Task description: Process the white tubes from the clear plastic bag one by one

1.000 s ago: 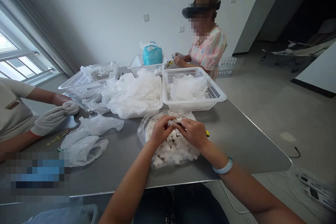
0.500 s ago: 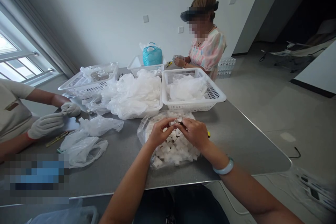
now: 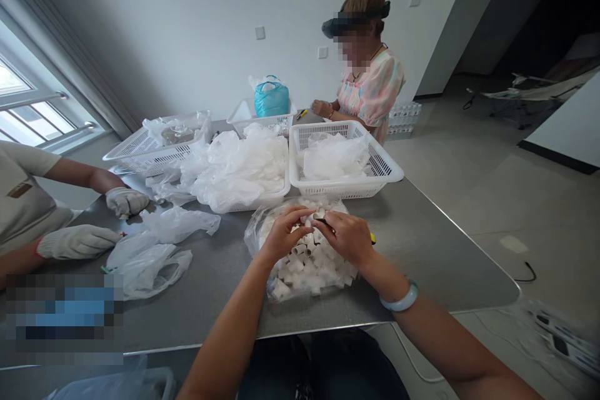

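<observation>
Over an open clear plastic bag [image 3: 255, 234] full of short white plastic pipe pieces [image 3: 300, 265], my two hands meet. My left hand [image 3: 287, 236] pinches one white pipe piece [image 3: 308, 219] between thumb and fingers. In my right hand [image 3: 349, 237] is a utility knife [image 3: 373, 239]; its yellow end sticks out beyond the palm and a dark tip shows by the pipe piece. The fingers cover most of the knife. Whether its blade touches the piece is hard to see.
White baskets [image 3: 347, 189] hold crumpled plastic bags [image 3: 239, 169]. Loose bags [image 3: 150, 256] lie to the left, near a co-worker's gloved hands [image 3: 79, 242]. Another person [image 3: 370, 81] works across the table [image 3: 422, 250]. Behind the baskets are a blue bag [image 3: 272, 100] and a yellow-black knife [image 3: 302, 114].
My hands stay nearly in place, with the pipe piece turned slightly. The left co-worker's gloved hands have moved apart, one lower toward the loose bags. The far person's hands shifted slightly.
</observation>
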`<state>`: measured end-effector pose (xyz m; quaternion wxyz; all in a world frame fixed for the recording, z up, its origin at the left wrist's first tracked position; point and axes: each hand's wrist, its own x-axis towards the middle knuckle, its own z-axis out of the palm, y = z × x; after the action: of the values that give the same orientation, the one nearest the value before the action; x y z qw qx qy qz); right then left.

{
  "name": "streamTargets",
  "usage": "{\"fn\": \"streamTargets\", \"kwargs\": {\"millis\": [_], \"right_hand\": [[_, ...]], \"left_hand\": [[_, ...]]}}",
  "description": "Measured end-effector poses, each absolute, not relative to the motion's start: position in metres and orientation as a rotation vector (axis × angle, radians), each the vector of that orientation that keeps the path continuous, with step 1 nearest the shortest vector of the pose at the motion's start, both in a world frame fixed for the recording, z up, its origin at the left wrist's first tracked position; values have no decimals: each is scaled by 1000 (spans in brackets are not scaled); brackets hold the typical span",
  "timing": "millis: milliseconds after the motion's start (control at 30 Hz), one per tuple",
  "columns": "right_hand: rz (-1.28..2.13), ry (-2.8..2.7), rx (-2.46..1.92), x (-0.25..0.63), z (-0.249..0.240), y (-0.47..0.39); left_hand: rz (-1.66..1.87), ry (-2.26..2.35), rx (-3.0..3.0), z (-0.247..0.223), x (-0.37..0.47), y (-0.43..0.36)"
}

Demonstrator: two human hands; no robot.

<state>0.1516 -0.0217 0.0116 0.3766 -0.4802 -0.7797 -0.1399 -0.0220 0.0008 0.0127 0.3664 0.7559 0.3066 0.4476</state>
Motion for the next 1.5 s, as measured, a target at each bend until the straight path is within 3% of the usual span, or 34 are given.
{"fn": "streamTargets", "kwargs": {"millis": [433,1500], "right_hand": [[-278,-2044,-1288,154,12,-19],[-272,-1989,-1297,153,11,-21]], "left_hand": [[1018,767,1556,16,-23,-4],[1319,817,1542,14,-18,-2]]}}
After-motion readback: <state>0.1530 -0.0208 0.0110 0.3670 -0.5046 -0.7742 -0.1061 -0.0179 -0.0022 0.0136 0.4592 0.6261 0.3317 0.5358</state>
